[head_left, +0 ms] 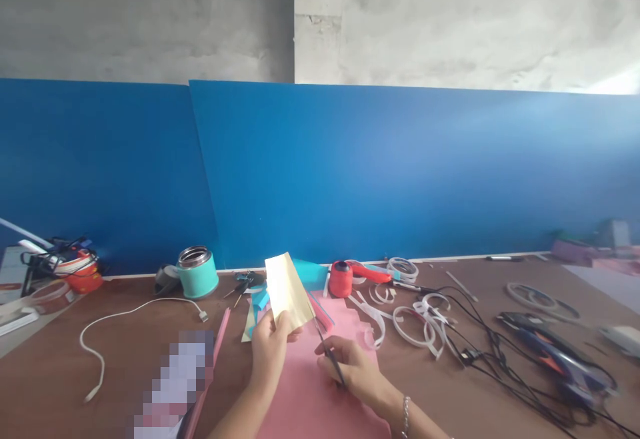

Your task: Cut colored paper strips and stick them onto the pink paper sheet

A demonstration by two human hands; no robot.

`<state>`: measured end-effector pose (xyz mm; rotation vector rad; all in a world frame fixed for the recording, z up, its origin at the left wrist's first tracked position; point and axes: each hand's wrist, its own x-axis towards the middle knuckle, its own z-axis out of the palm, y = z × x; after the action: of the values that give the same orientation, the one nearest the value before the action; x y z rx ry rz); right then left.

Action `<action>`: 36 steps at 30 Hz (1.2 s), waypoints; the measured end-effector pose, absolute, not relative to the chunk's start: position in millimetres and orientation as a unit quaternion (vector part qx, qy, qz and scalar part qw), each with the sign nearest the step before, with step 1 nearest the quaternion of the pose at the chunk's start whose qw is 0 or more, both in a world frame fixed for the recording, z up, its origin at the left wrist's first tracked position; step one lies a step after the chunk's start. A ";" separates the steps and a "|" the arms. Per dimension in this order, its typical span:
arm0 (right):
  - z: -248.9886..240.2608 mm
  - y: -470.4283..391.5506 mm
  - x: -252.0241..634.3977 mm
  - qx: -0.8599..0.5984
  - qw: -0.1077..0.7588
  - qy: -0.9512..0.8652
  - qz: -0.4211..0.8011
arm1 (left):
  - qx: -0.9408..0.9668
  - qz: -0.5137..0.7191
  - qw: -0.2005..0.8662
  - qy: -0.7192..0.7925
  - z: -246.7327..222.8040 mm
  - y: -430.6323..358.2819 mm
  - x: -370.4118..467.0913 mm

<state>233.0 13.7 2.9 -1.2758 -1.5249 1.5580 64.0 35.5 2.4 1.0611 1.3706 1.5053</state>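
My left hand is closed on the lower edge of a pale yellow sheet of paper, which it holds up above the table. My right hand grips a pair of scissors with dark handles. Their blades point up and left toward the paper's lower right corner; whether they touch it I cannot tell. Beneath both hands lies a large pink paper sheet. Blue paper pieces and folded pink strips are just behind the hands.
A teal metal-lined container stands back left, with a white USB cable before it. A red hair dryer lies behind the pink sheet. White strip coils, black cables and a dark blue tool spread right. A blue partition borders the back.
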 end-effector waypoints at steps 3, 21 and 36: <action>-0.8 15.2 233.3 -0.475 0.316 -0.574 0.588 | 0.422 0.593 0.420 0.543 2.0 35.4 65.3; -3.1 15.4 232.7 -0.464 0.328 -0.566 0.598 | 0.424 0.589 0.429 0.538 1.3 32.8 67.4; -0.1 21.4 241.3 -0.461 0.377 -0.536 0.599 | 0.376 0.623 0.419 0.543 6.3 32.0 64.6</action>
<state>241.3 21.4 -0.1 -1.1786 -1.3691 1.5301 64.6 32.0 6.3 0.9427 1.3620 1.5613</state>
